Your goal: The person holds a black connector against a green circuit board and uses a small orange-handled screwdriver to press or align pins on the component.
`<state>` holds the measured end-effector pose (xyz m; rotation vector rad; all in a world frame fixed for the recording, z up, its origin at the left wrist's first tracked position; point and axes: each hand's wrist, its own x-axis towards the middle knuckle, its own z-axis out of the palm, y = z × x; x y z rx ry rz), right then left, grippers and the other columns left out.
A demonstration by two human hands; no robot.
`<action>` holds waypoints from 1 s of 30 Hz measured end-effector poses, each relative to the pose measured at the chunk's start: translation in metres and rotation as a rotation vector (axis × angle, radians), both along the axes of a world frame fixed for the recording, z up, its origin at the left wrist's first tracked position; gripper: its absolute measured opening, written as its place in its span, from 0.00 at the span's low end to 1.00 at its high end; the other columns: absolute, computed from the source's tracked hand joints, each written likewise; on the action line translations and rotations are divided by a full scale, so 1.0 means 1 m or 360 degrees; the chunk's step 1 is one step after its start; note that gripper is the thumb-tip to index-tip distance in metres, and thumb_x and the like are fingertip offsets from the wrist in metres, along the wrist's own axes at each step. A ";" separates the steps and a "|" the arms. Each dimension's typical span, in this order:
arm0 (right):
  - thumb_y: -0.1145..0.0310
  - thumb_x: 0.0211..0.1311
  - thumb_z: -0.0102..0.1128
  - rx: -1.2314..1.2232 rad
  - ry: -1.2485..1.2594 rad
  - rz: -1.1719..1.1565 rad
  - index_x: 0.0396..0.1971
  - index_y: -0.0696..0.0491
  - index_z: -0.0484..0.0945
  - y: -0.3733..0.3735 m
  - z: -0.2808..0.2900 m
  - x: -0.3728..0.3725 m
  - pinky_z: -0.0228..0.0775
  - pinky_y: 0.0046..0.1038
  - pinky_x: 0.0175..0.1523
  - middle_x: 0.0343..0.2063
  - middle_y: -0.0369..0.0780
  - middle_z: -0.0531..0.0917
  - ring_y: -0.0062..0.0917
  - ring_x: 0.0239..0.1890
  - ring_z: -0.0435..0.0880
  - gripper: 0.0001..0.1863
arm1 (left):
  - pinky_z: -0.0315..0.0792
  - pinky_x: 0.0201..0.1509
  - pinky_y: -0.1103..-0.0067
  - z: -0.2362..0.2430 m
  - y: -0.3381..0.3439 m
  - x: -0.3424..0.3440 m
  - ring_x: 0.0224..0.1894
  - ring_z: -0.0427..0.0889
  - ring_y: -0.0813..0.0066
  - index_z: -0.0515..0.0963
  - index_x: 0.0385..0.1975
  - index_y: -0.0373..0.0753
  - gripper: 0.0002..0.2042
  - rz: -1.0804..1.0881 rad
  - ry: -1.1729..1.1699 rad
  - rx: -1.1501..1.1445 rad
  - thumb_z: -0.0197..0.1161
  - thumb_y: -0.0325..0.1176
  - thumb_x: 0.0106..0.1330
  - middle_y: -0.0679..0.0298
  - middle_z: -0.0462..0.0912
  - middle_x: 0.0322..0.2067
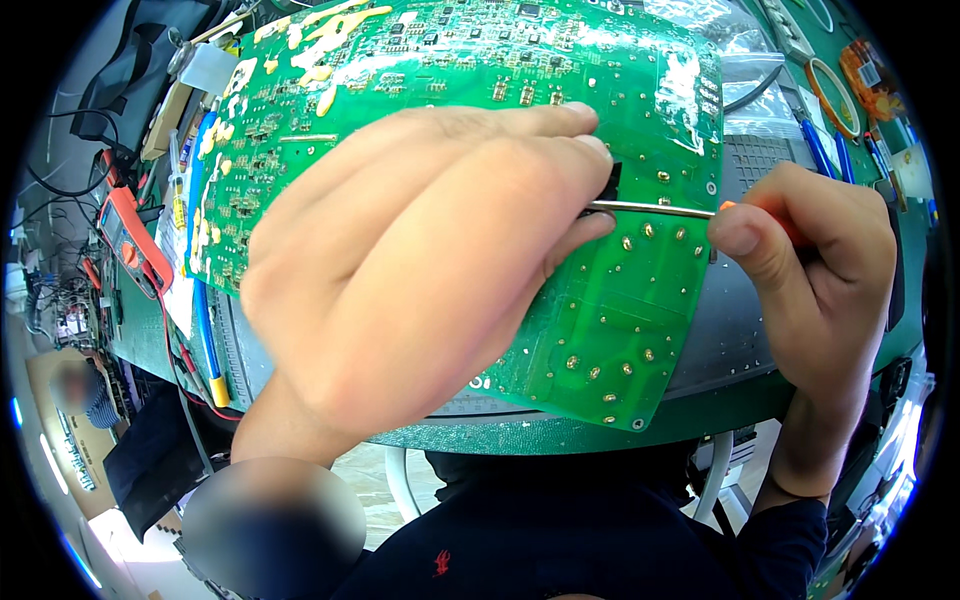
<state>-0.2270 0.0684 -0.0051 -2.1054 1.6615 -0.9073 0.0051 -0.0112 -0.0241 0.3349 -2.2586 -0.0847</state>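
We see a large green circuit board (pixel 560 330) stretching from 10 o'clock across the top to 4 o'clock, over a grey mat (pixel 725 335) on the green surface (pixel 400 440). Its nearest corner comes close to the surface's edge, which we judge puts that strip within easy reach.

Our left hand (pixel 440 220) arches over the board from 8 o'clock, fingers curled, thumb and fingertips around the inner end of the tool and beside a small black part (pixel 614 182) between 1 and 2 o'clock. We cannot tell whether they are clamped on the part, on the tip or only about them; this grip probably steadies the spot and guides the tip.

Our right hand (pixel 815 250), at 3 o'clock, is closed on the orange-handled tool (pixel 660 208), thumb along the grip. The metal shaft points toward 9 o'clock, nearly flat over the board, perhaps so its tip can meet the black part from the side; the tip itself is hidden.

A red meter (pixel 133 240) lies between 9 and 10 o'clock, while clear bags (pixel 765 110) and a tape roll (pixel 832 97) lie toward 2 o'clock, seemingly pushed outward to give the board room.
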 end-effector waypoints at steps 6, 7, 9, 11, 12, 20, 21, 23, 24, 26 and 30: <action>0.64 0.59 0.70 -0.0186 0.0049 0.0003 0.20 0.60 0.76 -0.004 -0.005 0.001 0.52 0.22 0.22 0.14 0.36 0.72 0.17 0.16 0.67 0.17 | 0.81 0.41 0.78 0.007 0.004 -0.002 0.40 0.88 0.63 0.80 0.38 0.28 0.15 0.0109 -0.0120 0.0236 0.74 0.16 0.49 0.48 0.87 0.37; 0.65 0.58 0.70 -0.0232 0.0065 -0.0011 0.21 0.60 0.76 -0.004 -0.006 0.001 0.52 0.22 0.22 0.14 0.36 0.72 0.17 0.16 0.67 0.16 | 0.81 0.42 0.79 0.007 0.004 -0.003 0.40 0.88 0.64 0.81 0.38 0.28 0.15 0.0111 -0.0137 0.0273 0.73 0.16 0.49 0.49 0.87 0.37; 0.66 0.57 0.72 -0.0241 0.0120 -0.0030 0.21 0.61 0.77 -0.003 -0.004 0.001 0.53 0.21 0.22 0.15 0.37 0.73 0.18 0.16 0.68 0.15 | 0.81 0.43 0.79 0.008 0.004 -0.004 0.40 0.88 0.65 0.81 0.38 0.28 0.14 0.0117 -0.0178 0.0333 0.73 0.16 0.50 0.50 0.87 0.38; 0.67 0.56 0.72 -0.0221 0.0216 0.0006 0.21 0.61 0.77 -0.004 -0.002 -0.001 0.54 0.21 0.22 0.15 0.37 0.73 0.18 0.17 0.69 0.15 | 0.81 0.43 0.79 0.008 0.004 -0.003 0.41 0.88 0.65 0.81 0.38 0.28 0.14 0.0129 -0.0213 0.0374 0.73 0.17 0.50 0.50 0.87 0.38; 0.67 0.55 0.72 -0.0204 0.0226 0.0011 0.22 0.61 0.77 -0.004 -0.003 -0.001 0.54 0.20 0.22 0.15 0.37 0.73 0.18 0.17 0.69 0.15 | 0.81 0.43 0.79 0.008 0.004 -0.002 0.41 0.88 0.65 0.81 0.37 0.28 0.14 0.0131 -0.0224 0.0391 0.73 0.17 0.50 0.51 0.87 0.38; 0.67 0.56 0.72 -0.0101 0.0198 -0.0011 0.22 0.62 0.77 -0.002 0.001 -0.003 0.54 0.21 0.22 0.16 0.38 0.73 0.18 0.17 0.69 0.15 | 0.80 0.45 0.78 0.012 0.003 -0.004 0.41 0.88 0.65 0.81 0.37 0.29 0.15 0.0093 -0.0252 0.0471 0.73 0.17 0.48 0.50 0.87 0.38; 0.67 0.56 0.72 -0.0105 0.0192 -0.0013 0.22 0.61 0.77 -0.002 0.001 -0.003 0.54 0.21 0.22 0.15 0.38 0.73 0.18 0.17 0.69 0.15 | 0.80 0.45 0.78 0.012 0.002 -0.004 0.41 0.88 0.65 0.81 0.37 0.29 0.15 0.0084 -0.0261 0.0484 0.73 0.17 0.48 0.50 0.87 0.38; 0.67 0.56 0.72 -0.0129 0.0163 0.0017 0.22 0.61 0.77 -0.004 -0.004 -0.001 0.53 0.21 0.22 0.15 0.38 0.72 0.19 0.17 0.69 0.15 | 0.80 0.44 0.78 0.012 0.003 0.000 0.41 0.88 0.64 0.81 0.37 0.29 0.15 0.0095 -0.0292 0.0514 0.73 0.17 0.48 0.50 0.87 0.38; 0.66 0.56 0.71 -0.0153 0.0167 0.0037 0.21 0.61 0.77 -0.006 -0.007 -0.001 0.53 0.22 0.22 0.15 0.37 0.72 0.19 0.17 0.68 0.15 | 0.80 0.44 0.78 0.011 0.004 0.002 0.41 0.88 0.64 0.81 0.37 0.29 0.15 0.0102 -0.0310 0.0532 0.73 0.18 0.48 0.50 0.87 0.38; 0.65 0.56 0.71 -0.0204 0.0220 0.0045 0.21 0.60 0.76 -0.005 -0.006 -0.003 0.52 0.22 0.22 0.15 0.37 0.71 0.19 0.16 0.68 0.16 | 0.80 0.44 0.78 0.014 0.003 0.001 0.41 0.88 0.64 0.81 0.37 0.29 0.15 0.0068 -0.0330 0.0559 0.73 0.18 0.48 0.50 0.87 0.38; 0.63 0.57 0.70 -0.0271 0.0328 0.0058 0.21 0.59 0.76 -0.002 -0.001 -0.008 0.49 0.24 0.21 0.15 0.36 0.70 0.20 0.16 0.66 0.17 | 0.80 0.44 0.77 0.016 -0.002 -0.003 0.41 0.88 0.62 0.80 0.37 0.28 0.15 -0.0060 -0.0321 0.0554 0.73 0.19 0.48 0.50 0.86 0.37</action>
